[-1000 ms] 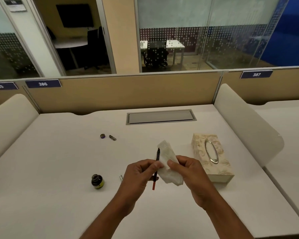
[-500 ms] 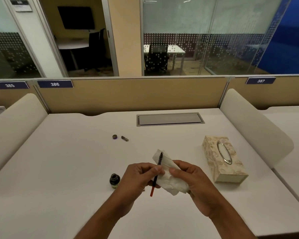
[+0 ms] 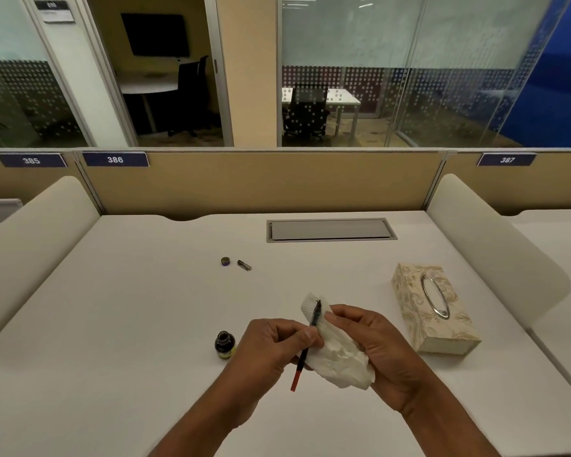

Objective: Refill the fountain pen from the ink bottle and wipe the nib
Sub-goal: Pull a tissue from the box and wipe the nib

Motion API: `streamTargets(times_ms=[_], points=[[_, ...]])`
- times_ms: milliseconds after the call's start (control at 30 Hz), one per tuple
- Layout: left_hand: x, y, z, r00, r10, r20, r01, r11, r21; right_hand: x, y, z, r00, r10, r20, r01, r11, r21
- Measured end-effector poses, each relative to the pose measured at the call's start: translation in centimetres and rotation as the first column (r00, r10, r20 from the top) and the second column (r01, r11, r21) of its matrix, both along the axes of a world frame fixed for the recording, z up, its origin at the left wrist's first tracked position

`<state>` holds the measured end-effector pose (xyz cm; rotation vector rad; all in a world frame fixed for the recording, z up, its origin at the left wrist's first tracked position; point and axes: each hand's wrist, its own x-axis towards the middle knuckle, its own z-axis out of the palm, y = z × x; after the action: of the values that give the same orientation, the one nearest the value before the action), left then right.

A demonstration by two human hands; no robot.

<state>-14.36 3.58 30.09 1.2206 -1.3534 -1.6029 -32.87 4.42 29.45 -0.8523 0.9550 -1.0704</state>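
My left hand (image 3: 271,347) pinches a thin fountain pen (image 3: 305,352) with a dark barrel and a red rear end, nib pointing up and away. The nib rests against a crumpled white tissue (image 3: 338,354) that my right hand (image 3: 379,351) holds around it. A small open ink bottle (image 3: 225,344) with dark ink and a yellow-green label stands on the white desk (image 3: 129,324), just left of my left hand. The bottle's cap (image 3: 225,261) and a small metal pen part (image 3: 244,265) lie farther back.
A patterned tissue box (image 3: 432,311) with an oval metal opening lies to the right of my hands. A grey cable hatch (image 3: 330,229) is set into the desk at the back. Padded side dividers (image 3: 495,245) and a tan partition (image 3: 261,183) bound the desk.
The view has shifted slightly, so the desk objects appear further right. The pen nib has stayed against the tissue while both hands keep their grip; the tissue has closed a little more around the nib.
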Motion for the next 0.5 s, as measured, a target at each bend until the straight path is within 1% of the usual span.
streamTargets(times_ms=[300, 500], points=[[-1.5, 0.7, 1.0, 0.999, -0.004, -0.033, 0.006, 0.999, 0.041, -0.7, 0.4, 0.3, 0.994, -0.087, 0.071, 0.083, 0.995, 0.050], [-2.6, 1.2, 1.3, 1.000, -0.006, -0.021, 0.007, 0.999, 0.044, -1.5, 1.0, 0.4, 0.990, -0.087, 0.115, 0.082, 0.996, 0.045]])
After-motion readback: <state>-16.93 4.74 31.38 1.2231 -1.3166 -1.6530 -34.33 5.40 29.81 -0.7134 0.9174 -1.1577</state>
